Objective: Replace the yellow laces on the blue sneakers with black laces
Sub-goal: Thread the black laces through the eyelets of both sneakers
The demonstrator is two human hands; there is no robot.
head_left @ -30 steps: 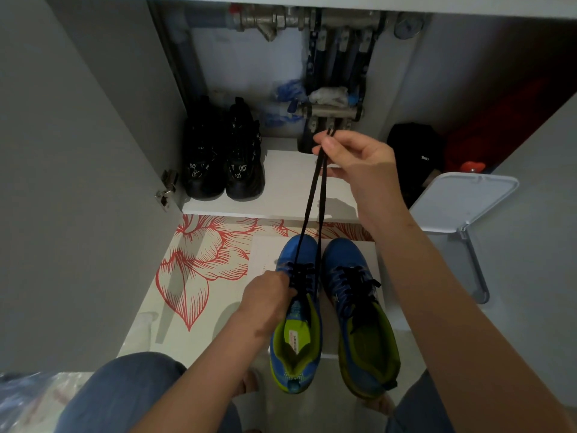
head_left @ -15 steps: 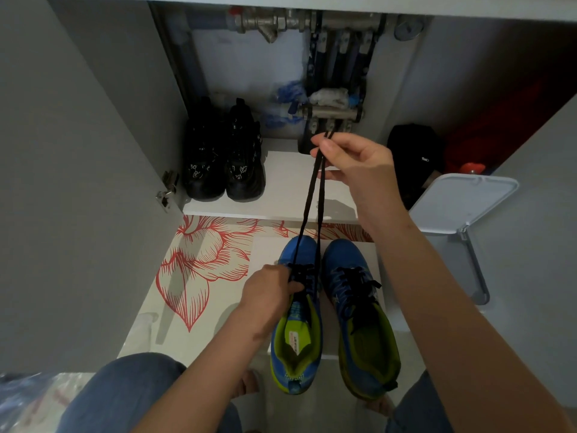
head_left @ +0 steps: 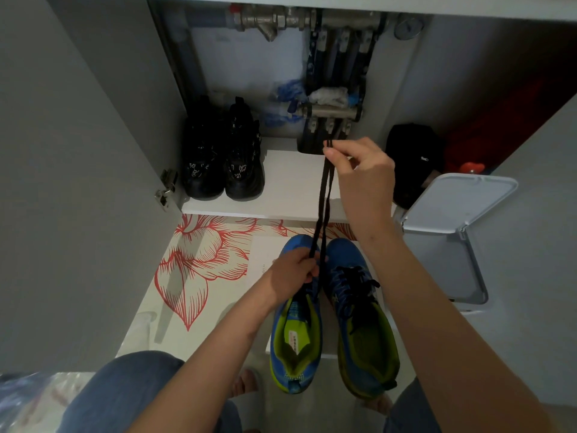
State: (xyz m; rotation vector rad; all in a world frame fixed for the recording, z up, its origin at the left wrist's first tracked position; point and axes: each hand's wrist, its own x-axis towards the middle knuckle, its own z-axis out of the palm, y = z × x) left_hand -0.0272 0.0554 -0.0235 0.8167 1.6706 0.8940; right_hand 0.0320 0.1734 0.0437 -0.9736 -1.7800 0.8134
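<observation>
Two blue sneakers with lime-green lining stand side by side on the floor, toes away from me. The left sneaker (head_left: 295,345) has a black lace (head_left: 324,198) whose two ends run taut up to my right hand (head_left: 363,170), which pinches both tips high above the shoes. My left hand (head_left: 292,273) grips the two strands low down, just over the left sneaker's toe. The right sneaker (head_left: 359,310) is laced in black. No yellow lace is in view.
A pair of black shoes (head_left: 223,160) stands on a white shelf (head_left: 287,195) in the open cabinet, under metal pipes (head_left: 327,110). A white bin with its lid up (head_left: 452,210) stands at the right. A red flower mat (head_left: 199,264) covers the floor at the left.
My left hand has slid up from the left sneaker's eyelets to grip the two strands over the toe. My right hand holds the lace tips in about the same place.
</observation>
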